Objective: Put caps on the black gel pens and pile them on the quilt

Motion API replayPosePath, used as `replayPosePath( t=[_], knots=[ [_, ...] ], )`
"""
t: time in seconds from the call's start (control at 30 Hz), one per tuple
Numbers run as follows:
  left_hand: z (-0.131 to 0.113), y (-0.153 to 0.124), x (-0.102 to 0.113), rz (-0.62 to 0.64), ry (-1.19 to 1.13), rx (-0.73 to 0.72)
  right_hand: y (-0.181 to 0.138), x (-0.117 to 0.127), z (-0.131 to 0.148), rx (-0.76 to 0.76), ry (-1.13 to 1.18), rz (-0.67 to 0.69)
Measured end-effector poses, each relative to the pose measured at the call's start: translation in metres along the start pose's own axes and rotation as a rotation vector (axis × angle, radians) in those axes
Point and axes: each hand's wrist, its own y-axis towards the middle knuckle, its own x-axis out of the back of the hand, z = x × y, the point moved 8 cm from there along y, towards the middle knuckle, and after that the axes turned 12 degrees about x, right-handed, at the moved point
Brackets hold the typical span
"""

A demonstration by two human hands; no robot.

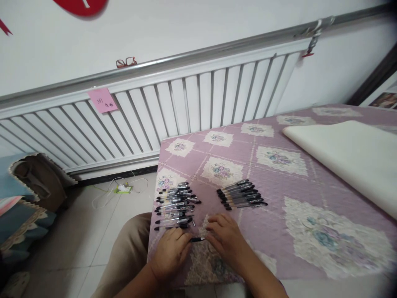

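Observation:
My left hand [171,254] and my right hand [226,239] rest on the near edge of a purple patterned tablecloth [273,186]. Between their fingertips they hold one black pen [197,239], lying level. Just beyond my left hand lies a loose heap of several black-and-clear pens [176,204]. Farther right, beyond my right hand, a neat row of several black pens [241,194] lies side by side.
A white folded sheet [347,159] covers the table's right side. A white radiator [173,111] runs along the wall, with a pink note [102,100] on it and glasses [125,62] on top. A cable [119,189] lies on the tiled floor at left.

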Motion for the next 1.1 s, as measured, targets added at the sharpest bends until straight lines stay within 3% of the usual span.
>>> replayPosePath(
  t=[0.33,0.8,1.1],
  knots=[
    [0.001,0.000,-0.002,0.019,0.011,-0.006,0.003,-0.017,0.011,-0.005,0.047,0.102],
    [0.002,0.000,-0.004,0.022,0.028,0.005,0.001,-0.015,0.013,-0.019,0.038,0.044],
    [0.002,0.000,-0.003,0.013,0.021,0.004,0.002,-0.017,0.013,-0.003,0.024,0.086]
  ],
)
